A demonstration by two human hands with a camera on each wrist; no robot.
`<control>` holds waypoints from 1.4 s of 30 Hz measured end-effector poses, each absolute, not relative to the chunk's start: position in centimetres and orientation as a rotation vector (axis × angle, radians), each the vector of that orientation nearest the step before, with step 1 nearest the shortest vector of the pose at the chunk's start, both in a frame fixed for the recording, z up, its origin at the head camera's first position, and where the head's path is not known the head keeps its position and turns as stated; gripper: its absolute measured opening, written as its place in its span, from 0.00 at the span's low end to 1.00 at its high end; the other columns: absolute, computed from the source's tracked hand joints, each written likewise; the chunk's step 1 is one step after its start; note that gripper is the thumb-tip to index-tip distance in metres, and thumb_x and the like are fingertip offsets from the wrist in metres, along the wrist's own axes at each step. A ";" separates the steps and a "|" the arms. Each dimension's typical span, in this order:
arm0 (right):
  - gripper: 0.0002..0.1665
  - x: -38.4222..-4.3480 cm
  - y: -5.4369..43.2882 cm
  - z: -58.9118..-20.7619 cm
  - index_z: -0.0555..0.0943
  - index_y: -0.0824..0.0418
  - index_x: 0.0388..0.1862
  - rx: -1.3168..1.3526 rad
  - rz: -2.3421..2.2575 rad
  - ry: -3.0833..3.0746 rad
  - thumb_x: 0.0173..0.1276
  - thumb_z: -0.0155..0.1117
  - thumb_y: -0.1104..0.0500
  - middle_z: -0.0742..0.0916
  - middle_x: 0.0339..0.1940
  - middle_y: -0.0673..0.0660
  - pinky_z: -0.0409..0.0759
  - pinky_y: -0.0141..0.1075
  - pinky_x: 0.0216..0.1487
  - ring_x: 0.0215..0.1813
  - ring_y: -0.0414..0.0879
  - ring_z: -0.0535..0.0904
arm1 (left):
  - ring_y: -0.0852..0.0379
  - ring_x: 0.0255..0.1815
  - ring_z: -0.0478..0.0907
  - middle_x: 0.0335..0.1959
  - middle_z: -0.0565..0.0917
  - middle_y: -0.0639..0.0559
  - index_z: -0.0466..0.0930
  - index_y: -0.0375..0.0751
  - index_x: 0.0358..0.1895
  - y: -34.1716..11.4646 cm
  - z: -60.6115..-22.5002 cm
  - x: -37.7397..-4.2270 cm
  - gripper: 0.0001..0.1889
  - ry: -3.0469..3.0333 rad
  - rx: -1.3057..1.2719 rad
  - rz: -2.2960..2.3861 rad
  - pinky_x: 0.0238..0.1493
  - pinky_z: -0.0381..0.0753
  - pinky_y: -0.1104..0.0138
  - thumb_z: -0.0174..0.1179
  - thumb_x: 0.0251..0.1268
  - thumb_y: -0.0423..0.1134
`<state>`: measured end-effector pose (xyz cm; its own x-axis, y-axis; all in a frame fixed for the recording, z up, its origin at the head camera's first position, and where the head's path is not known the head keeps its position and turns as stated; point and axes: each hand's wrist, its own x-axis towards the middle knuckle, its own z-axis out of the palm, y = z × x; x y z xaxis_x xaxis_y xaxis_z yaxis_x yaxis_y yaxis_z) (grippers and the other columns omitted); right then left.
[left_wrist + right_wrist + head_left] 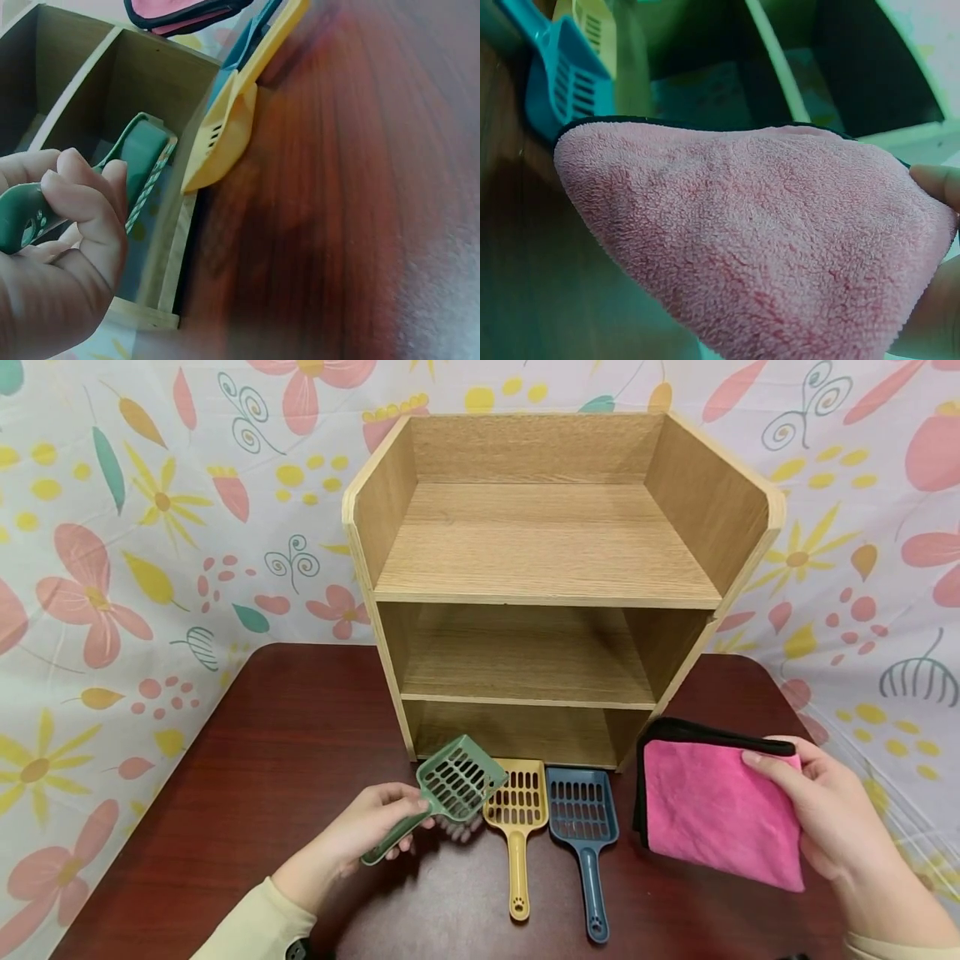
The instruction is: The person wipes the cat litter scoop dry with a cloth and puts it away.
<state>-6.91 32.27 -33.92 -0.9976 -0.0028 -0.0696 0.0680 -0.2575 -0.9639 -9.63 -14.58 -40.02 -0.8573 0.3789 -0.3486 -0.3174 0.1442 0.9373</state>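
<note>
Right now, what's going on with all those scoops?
A person's left hand holds the green scoop by its handle, up off the table. The right hand holds a pink cloth with black edging. The yellow scoop and blue scoop lie side by side on the table, in front of a wooden shelf.

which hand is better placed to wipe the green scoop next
Probably the right hand: it holds the pink cloth, while the left hand grips the green scoop by its handle.
</note>
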 end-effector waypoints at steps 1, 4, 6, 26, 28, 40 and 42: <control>0.16 -6.8 32.1 -33.8 0.81 0.54 0.39 0.069 -2.454 1.901 0.71 0.49 0.70 0.87 0.27 0.49 0.80 0.34 0.22 0.25 0.41 0.83 | 0.64 0.17 0.72 0.32 0.85 0.48 0.69 0.27 0.51 -14.5 -39.9 -9.7 0.21 1.901 0.070 1.768 0.16 0.70 0.74 0.59 0.61 0.39; 0.17 -6.5 31.5 -33.5 0.81 0.54 0.40 0.034 -2.455 1.942 0.70 0.49 0.71 0.86 0.27 0.48 0.78 0.33 0.21 0.24 0.41 0.81 | 0.64 0.17 0.72 0.31 0.84 0.50 0.68 0.26 0.52 -14.1 -39.7 -9.9 0.22 1.871 0.110 1.771 0.16 0.70 0.74 0.61 0.58 0.36; 0.17 -6.4 31.0 -33.2 0.81 0.54 0.39 0.019 -2.464 1.963 0.70 0.49 0.72 0.86 0.27 0.47 0.77 0.32 0.21 0.24 0.40 0.80 | 0.64 0.18 0.71 0.30 0.84 0.52 0.67 0.26 0.52 -13.9 -39.6 -10.1 0.23 1.858 0.140 1.770 0.16 0.70 0.75 0.62 0.56 0.34; 0.10 -6.6 23.0 -32.4 0.78 0.56 0.36 0.008 -2.282 2.586 0.61 0.64 0.70 0.81 0.25 0.41 0.70 0.27 0.21 0.24 0.33 0.73 | 0.65 0.14 0.73 0.34 0.87 0.40 0.80 0.33 0.45 -10.4 -38.6 -11.4 0.14 1.881 0.431 1.600 0.12 0.67 0.74 0.61 0.53 0.28; 0.11 -6.5 21.5 -32.8 0.76 0.59 0.37 -0.059 -2.091 2.842 0.59 0.66 0.71 0.83 0.28 0.37 0.68 0.26 0.21 0.24 0.30 0.71 | 0.65 0.14 0.73 0.34 0.87 0.41 0.81 0.34 0.44 -10.0 -38.4 -11.5 0.13 1.878 0.450 1.569 0.12 0.67 0.74 0.61 0.52 0.28; 0.25 -5.5 16.6 -36.8 0.76 0.55 0.42 -0.643 -1.493 3.135 0.46 0.78 0.60 0.83 0.56 0.55 0.65 0.18 0.57 0.61 0.38 0.75 | 0.64 0.12 0.71 0.31 0.87 0.37 0.82 0.33 0.43 -8.9 -38.4 -12.4 0.13 1.855 0.571 1.546 0.11 0.64 0.73 0.59 0.52 0.26; 0.27 -5.9 16.8 -36.9 0.77 0.56 0.48 -0.494 -1.434 3.134 0.49 0.77 0.57 0.80 0.60 0.56 0.67 0.28 0.59 0.63 0.47 0.72 | 0.64 0.12 0.72 0.32 0.86 0.36 0.83 0.35 0.44 -8.9 -38.3 -12.6 0.14 1.860 0.594 1.538 0.10 0.64 0.73 0.59 0.52 0.26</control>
